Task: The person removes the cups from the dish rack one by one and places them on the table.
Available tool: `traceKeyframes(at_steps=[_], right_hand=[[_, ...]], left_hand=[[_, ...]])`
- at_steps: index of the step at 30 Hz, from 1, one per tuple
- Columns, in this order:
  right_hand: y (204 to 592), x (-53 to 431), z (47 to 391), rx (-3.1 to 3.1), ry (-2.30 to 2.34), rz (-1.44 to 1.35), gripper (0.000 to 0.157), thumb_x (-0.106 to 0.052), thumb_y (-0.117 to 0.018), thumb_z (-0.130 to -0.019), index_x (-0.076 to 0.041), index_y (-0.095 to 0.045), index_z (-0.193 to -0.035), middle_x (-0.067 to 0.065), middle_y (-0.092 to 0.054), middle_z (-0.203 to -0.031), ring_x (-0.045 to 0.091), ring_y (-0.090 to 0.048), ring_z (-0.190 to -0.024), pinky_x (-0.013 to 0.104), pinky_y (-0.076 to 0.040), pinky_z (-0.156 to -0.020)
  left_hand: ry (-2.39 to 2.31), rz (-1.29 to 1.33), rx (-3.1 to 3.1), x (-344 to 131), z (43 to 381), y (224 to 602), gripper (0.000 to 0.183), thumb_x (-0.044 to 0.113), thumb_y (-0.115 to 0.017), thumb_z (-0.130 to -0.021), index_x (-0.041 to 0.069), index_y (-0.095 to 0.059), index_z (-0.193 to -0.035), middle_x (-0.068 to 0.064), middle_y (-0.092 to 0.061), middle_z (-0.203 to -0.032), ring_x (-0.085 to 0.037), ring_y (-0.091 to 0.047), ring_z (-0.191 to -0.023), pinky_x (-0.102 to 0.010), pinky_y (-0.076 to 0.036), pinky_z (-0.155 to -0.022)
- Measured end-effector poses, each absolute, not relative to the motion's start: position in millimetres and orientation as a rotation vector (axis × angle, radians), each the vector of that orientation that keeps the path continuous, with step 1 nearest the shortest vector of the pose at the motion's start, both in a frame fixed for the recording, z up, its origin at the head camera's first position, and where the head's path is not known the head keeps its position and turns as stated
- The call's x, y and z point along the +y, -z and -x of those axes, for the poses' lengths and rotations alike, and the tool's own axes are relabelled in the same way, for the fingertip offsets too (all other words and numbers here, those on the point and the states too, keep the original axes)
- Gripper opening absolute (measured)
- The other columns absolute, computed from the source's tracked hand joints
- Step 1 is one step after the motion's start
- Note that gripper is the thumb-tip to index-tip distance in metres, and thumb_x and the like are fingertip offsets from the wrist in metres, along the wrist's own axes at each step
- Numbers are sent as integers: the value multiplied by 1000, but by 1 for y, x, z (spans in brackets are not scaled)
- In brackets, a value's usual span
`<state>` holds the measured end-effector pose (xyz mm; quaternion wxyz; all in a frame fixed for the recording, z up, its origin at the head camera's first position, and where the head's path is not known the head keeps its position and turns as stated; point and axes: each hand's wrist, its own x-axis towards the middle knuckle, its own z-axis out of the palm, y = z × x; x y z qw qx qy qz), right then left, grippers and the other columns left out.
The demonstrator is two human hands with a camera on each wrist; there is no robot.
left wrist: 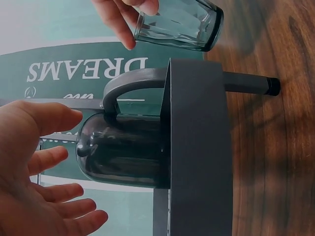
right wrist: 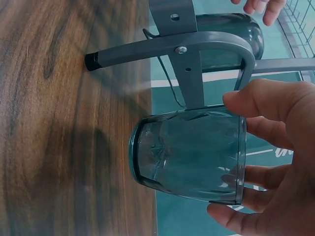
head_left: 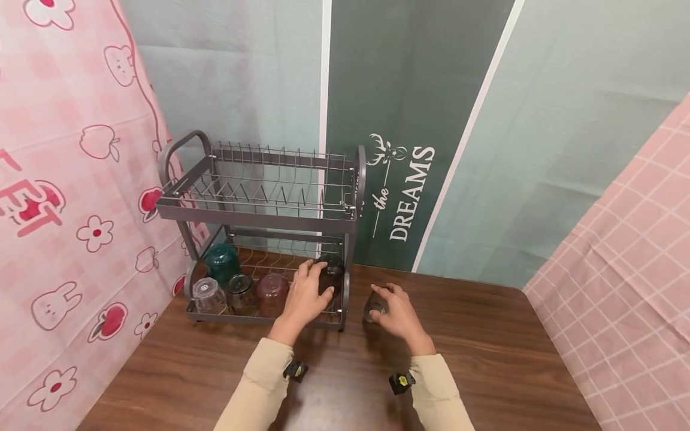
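Observation:
My right hand (head_left: pixel 401 314) grips a grey-tinted drinking glass (right wrist: pixel 192 155) around its rim, with the glass upright and its base toward the table. It is just right of the two-tier dish rack (head_left: pixel 259 223). My left hand (head_left: pixel 304 296) is at the right end of the lower tier, fingers spread. In the left wrist view its fingertips stand around the upper end of a dark glass (left wrist: pixel 123 152), with a gap between; that glass is upside down on the tier. Left of this hand stand a pink glass (head_left: pixel 272 290), a dark clear glass (head_left: pixel 241 296), a clear glass (head_left: pixel 209 296) and a teal glass (head_left: pixel 222 263).
The rack's upper tier has upright wire dividers and a raised side handle (head_left: pixel 361 179). Wooden tabletop (head_left: pixel 485 353) extends to the right and in front. A printed cloth (head_left: pixel 404 90) hangs behind, with pink cloths (head_left: pixel 70 149) at the sides.

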<state>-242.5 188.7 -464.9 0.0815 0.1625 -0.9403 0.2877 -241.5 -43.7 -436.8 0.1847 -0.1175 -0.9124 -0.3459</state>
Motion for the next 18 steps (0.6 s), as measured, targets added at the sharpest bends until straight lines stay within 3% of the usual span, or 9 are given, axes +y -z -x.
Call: traceKeyframes(at_steps=[18], right_hand=[[465, 184, 269, -2865, -770, -511, 55, -15, -72, -74, -5, -58, -126, 27, -46, -126, 47, -42, -112, 53, -39, -87]], left_hand=[[883, 284, -2701, -36, 258, 424, 60, 23, -72, -79, 8, -49, -132, -24, -36, -134, -41, -35, -121, -53, -38, -85]])
